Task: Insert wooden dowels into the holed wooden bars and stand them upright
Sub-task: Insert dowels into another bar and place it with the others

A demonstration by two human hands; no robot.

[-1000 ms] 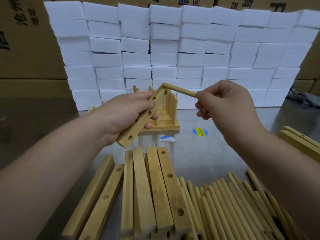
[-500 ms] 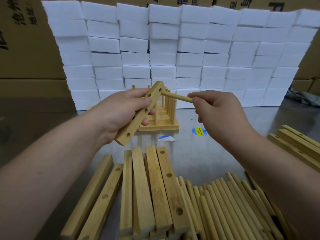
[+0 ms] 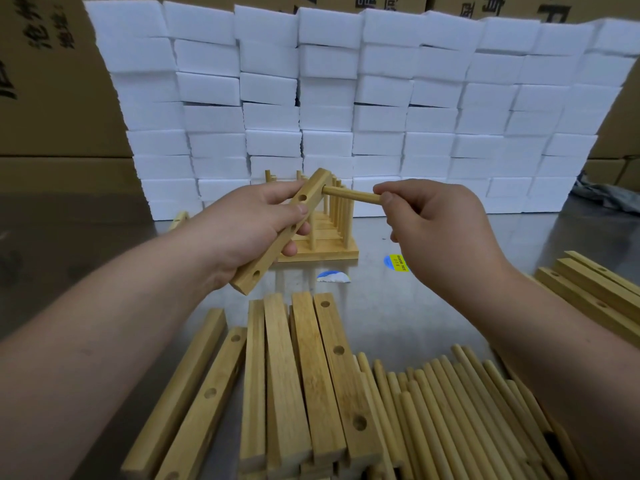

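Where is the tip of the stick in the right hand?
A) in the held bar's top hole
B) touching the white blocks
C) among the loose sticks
A: the stick pinched by the right hand ends in the top hole of the bar the left hand grips.

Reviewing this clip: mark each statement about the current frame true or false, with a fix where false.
1. The left hand grips a holed bar. True.
2. The right hand holds nothing. False: its fingers pinch a dowel whose tip meets the bar's upper end.
3. The held bar is level. False: it tilts, with its upper end away from the person.
4. The loose dowels lie left of the loose bars. False: they lie to the right of them.
5. A rack of bars with upright dowels stands beyond the hands. True.
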